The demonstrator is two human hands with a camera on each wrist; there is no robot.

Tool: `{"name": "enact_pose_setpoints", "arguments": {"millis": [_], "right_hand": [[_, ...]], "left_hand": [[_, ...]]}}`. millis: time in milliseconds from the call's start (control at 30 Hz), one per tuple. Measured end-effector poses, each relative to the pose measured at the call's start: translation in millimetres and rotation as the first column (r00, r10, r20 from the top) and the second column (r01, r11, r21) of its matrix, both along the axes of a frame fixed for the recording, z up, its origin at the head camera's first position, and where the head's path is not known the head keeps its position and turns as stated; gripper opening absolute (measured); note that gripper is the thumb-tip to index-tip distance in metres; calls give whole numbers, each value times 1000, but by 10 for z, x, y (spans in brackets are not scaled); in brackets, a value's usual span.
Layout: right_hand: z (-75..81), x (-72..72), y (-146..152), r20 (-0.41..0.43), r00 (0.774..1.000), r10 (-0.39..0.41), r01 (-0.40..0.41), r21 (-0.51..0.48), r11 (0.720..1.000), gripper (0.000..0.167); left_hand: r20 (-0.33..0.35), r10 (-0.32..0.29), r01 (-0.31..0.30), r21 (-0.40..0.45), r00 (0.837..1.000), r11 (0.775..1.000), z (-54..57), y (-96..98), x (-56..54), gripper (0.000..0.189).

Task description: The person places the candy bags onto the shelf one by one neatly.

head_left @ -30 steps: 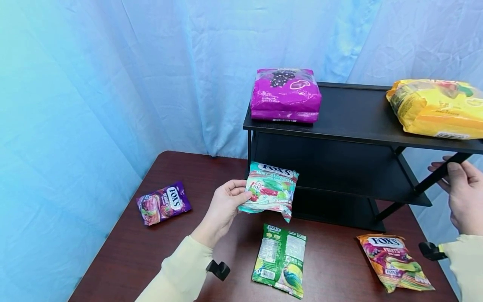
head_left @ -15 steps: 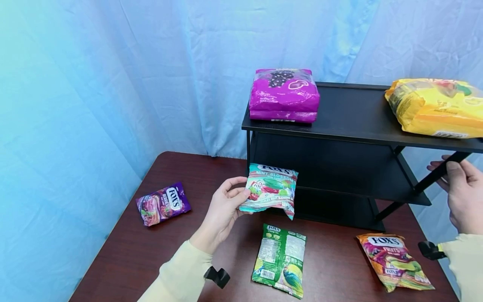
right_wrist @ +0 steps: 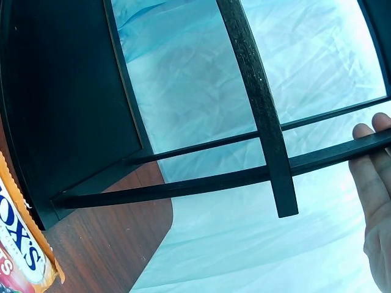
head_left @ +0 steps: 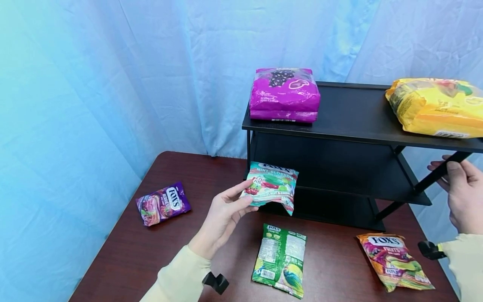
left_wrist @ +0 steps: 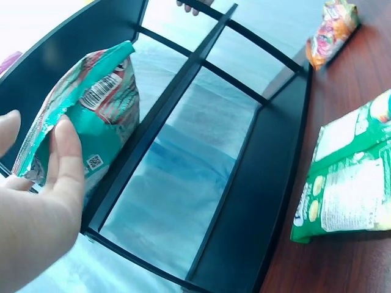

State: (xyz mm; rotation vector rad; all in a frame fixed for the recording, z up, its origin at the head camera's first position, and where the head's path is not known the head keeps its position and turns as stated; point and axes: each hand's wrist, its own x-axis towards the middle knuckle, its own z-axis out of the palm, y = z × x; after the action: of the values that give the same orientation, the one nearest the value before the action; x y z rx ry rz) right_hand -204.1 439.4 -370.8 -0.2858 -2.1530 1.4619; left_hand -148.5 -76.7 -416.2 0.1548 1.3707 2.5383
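Observation:
My left hand holds a teal FOX'S Mint Blossom candy bag by its lower left side. The bag sits at the left end of the rack's middle shelf, its bottom corner overhanging the front edge. In the left wrist view, fingers press the bag's barcode side while another digit lies off its front. My right hand grips the slanted end post of the black rack, thumb in front and fingers behind. The right wrist view has those fingers against the bar.
A magenta bag and a yellow bag sit on the top shelf. On the brown table lie a purple Berries bag, a green bag face down and an orange Fruits bag. Blue curtains hang behind.
My left fingers have shifted their hold, the upper finger now reaching farther over the mint bag's front. The bag has moved very slightly up. My right hand stays on the post.

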Motion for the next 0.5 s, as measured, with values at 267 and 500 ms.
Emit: {"name": "enact_pose_setpoints", "arguments": {"millis": [267, 500], "right_hand": [[-7, -3, 6, -7, 1000, 11, -11, 1, 1000, 40], [-27, -24, 21, -9, 1000, 3, -3, 19, 1000, 40]], "left_hand": [[-73, 140, -149, -129, 987, 980, -51, 49, 9, 39], [-300, 297, -395, -358, 907, 846, -107, 125, -39, 16]]}}
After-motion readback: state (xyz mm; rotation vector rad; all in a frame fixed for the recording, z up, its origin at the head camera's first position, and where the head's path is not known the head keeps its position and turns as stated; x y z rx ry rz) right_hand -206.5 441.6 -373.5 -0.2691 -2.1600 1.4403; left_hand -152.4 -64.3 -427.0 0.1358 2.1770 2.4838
